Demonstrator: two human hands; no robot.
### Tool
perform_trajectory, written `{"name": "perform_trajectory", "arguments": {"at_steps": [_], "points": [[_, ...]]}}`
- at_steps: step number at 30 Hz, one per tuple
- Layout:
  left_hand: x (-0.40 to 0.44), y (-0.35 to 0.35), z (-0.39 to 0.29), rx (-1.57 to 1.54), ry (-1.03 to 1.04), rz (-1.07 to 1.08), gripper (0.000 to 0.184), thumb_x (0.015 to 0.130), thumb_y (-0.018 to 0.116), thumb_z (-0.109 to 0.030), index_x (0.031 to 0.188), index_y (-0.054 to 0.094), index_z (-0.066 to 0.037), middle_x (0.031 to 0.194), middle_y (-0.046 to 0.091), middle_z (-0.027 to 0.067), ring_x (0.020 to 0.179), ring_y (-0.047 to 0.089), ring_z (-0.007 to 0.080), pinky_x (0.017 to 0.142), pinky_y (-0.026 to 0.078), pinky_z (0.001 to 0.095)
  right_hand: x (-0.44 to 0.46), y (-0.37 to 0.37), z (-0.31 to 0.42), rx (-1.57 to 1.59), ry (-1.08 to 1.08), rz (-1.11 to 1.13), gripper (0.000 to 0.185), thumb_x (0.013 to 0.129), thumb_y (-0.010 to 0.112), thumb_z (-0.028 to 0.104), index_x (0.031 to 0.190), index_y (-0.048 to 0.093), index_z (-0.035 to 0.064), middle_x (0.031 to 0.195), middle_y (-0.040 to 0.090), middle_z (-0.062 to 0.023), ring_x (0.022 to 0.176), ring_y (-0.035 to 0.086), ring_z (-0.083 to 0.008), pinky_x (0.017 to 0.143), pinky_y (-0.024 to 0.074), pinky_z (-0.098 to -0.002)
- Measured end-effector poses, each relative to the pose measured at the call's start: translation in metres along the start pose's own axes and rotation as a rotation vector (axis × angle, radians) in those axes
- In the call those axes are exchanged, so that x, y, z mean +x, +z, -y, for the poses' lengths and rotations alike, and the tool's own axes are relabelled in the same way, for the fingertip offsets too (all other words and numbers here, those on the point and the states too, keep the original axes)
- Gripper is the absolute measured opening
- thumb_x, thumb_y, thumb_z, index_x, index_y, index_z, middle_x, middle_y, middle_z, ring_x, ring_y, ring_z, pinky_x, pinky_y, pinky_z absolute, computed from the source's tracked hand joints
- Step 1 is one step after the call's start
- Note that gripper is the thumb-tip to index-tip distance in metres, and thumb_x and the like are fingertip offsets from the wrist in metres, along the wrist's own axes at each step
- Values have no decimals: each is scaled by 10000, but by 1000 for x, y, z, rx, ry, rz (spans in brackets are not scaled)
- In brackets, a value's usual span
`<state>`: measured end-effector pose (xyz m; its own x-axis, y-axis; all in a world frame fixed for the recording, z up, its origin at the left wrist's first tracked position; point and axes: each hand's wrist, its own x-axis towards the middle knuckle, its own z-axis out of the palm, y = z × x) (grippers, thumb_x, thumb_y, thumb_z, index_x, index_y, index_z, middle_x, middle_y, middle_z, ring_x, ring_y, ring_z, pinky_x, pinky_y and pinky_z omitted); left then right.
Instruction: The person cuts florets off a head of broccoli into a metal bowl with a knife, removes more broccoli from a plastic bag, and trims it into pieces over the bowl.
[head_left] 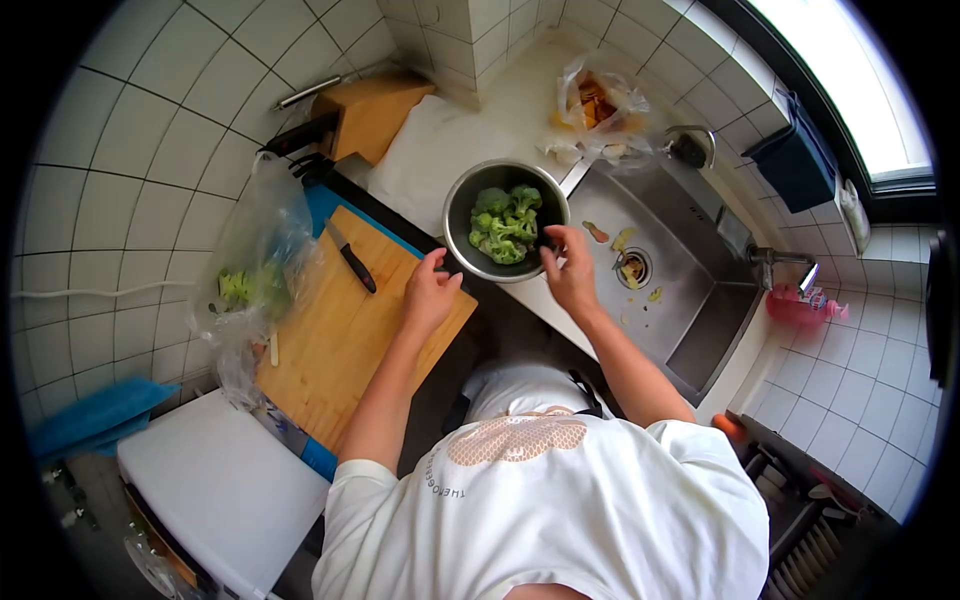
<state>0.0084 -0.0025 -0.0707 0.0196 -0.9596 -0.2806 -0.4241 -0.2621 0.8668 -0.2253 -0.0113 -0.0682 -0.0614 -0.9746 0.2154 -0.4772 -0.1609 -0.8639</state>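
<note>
A round metal bowl (456, 240) holds several green broccoli florets (505, 222). It is level, at the counter edge between the cutting board and the sink. My left hand (431, 292) is at the bowl's near left side, fingers curled by the rim. My right hand (571, 272) grips the near right side, with its fingertips at the rim. The fingers' exact contact under the rim is hidden. To the left, a black-handled knife (352, 258) lies on the wooden cutting board (345, 330).
A clear plastic bag (262, 235) with green pieces lies left of the board. The steel sink (690, 270) has peelings near its drain (632, 270). Behind stand a knife block (375, 105) and a bag of orange-brown scraps (598, 100). A pink bottle (800, 306) stands right of the sink.
</note>
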Motion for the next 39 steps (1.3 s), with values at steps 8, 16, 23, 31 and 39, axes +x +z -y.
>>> {"name": "perform_trajectory", "arguments": {"at_steps": [8,16,23,31,39], "points": [[11,23,-39,466,362,-182,508,719,692,-85,1195,518,-42,1218,465,194,1118,469,361,941,402,389,40,-1,-13,-173,200,156,248,784,645,122,982,594,-19,844,644,-176,787,634,-321,697,503,-397],[17,39,-41,347,394,-124,466,725,678,-76,1164,530,-33,1195,482,195,1119,462,373,958,387,412,91,46,-12,-545,391,290,280,781,627,246,808,661,-30,859,647,-257,840,648,-370,760,522,-434],[-3,-3,-28,238,308,-355,433,707,685,-42,1119,553,-24,1147,540,175,1103,500,347,941,410,383,88,51,-11,-588,493,225,259,786,591,213,852,638,-33,896,646,-259,879,639,-383,783,519,-445],[-8,-71,34,637,-85,-493,445,732,697,-92,1141,531,-37,1141,493,156,1055,493,337,863,439,412,76,34,21,-552,324,299,327,777,672,294,904,621,-4,861,646,-246,862,624,-405,760,507,-452],[1,-80,86,-17,-75,-396,232,872,605,-129,1079,542,-45,928,582,59,775,584,186,702,497,308,38,62,65,-146,153,638,295,822,640,277,966,620,21,859,661,-184,818,642,-349,749,506,-405]]}}
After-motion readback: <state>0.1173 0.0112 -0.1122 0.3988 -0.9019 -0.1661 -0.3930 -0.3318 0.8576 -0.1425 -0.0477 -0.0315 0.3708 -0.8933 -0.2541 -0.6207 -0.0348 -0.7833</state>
